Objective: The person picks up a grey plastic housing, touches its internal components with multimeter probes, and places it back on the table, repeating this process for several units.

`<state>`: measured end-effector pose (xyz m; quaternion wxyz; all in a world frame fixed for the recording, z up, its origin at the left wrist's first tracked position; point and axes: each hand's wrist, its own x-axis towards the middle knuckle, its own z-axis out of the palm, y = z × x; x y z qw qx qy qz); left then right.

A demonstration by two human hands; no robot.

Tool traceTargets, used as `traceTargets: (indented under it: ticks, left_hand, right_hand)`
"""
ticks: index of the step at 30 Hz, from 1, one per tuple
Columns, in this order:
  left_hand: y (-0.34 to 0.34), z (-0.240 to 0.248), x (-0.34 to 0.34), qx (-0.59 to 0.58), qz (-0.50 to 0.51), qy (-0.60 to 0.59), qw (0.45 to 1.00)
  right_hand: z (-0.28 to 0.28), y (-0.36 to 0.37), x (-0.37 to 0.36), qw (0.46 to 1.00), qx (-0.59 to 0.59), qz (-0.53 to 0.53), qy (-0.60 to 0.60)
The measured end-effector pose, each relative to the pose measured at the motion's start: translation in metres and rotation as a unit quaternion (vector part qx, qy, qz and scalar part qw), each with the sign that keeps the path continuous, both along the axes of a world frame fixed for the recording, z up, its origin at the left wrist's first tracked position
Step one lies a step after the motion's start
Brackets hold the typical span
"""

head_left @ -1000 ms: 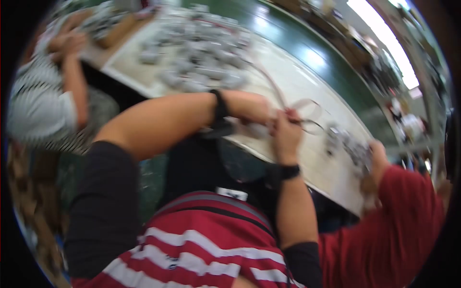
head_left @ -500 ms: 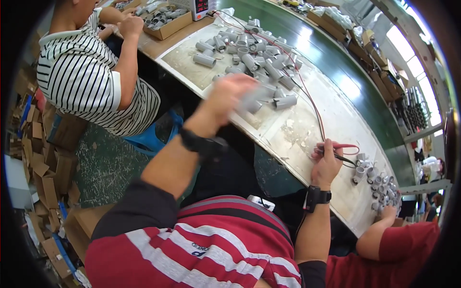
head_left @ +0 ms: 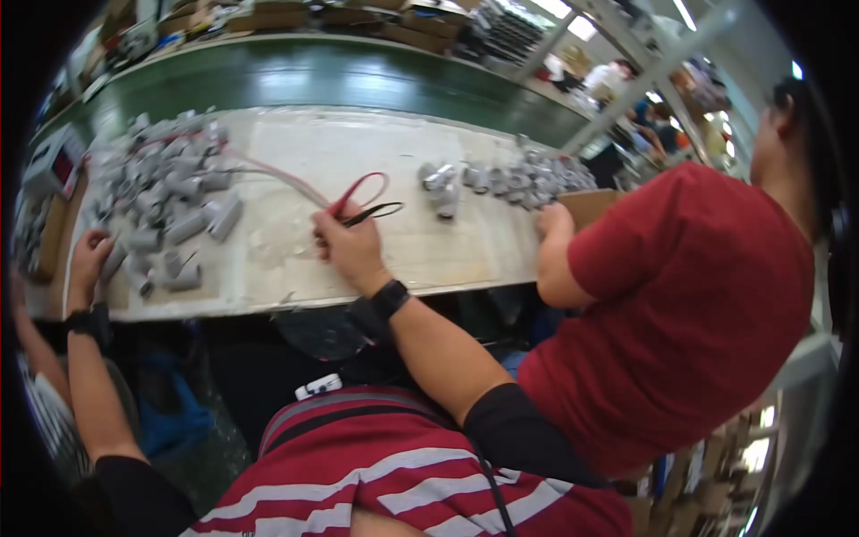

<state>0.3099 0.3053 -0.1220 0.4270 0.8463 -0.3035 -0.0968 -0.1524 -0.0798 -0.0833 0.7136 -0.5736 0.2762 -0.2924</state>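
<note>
At the table's left end, my left hand (head_left: 88, 259) has its fingers curled against a grey cylindrical housing (head_left: 114, 259), which they partly hide. A heap of similar grey housings (head_left: 183, 183) spreads just beyond and to the right of it, some lying on their sides. Near the table's middle, my right hand (head_left: 353, 251) is closed around a pair of red and black test leads (head_left: 360, 191). Their looped ends stick out past the thumb, and the cable runs left to the heap. The tips inside the fist are hidden.
A co-worker in a red shirt (head_left: 689, 304) sits at my right, one hand at a second group of grey parts (head_left: 528, 179). A boxy meter (head_left: 55, 166) stands at the far left beside a carton (head_left: 49, 237). A green surface (head_left: 304, 76) runs behind the table (head_left: 304, 143).
The view has swung to the right, bringing the red-shirted co-worker fully in. My left hand, blurred with a grey piece earlier, is now lower at the heap's near left. My right hand still grips the leads.
</note>
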Motion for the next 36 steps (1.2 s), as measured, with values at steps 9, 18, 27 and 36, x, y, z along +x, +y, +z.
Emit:
traceTargets:
  ticks: [9, 18, 27, 36]
  left_hand:
    - [-0.07, 0.06, -0.069, -0.041, 0.13, -0.236, 0.962]
    - [-0.313, 0.216, -0.348, -0.033, -0.4, -0.256, 0.879]
    - [-0.52, 0.147, -0.363, 0.179, -0.544, -0.195, 0.796]
    - [-0.575, 0.125, -0.39, 0.178, -0.635, -0.223, 0.718]
  right_hand:
    - [0.013, -0.008, -0.014, 0.996, -0.08, 0.016, 0.024]
    - [0.014, -0.021, -0.04, 0.981, -0.177, 0.04, 0.071]
    - [0.003, -0.045, -0.097, 0.979, -0.155, 0.083, 0.107]
    - [0.007, -0.053, -0.099, 0.977, -0.186, 0.09, 0.051]
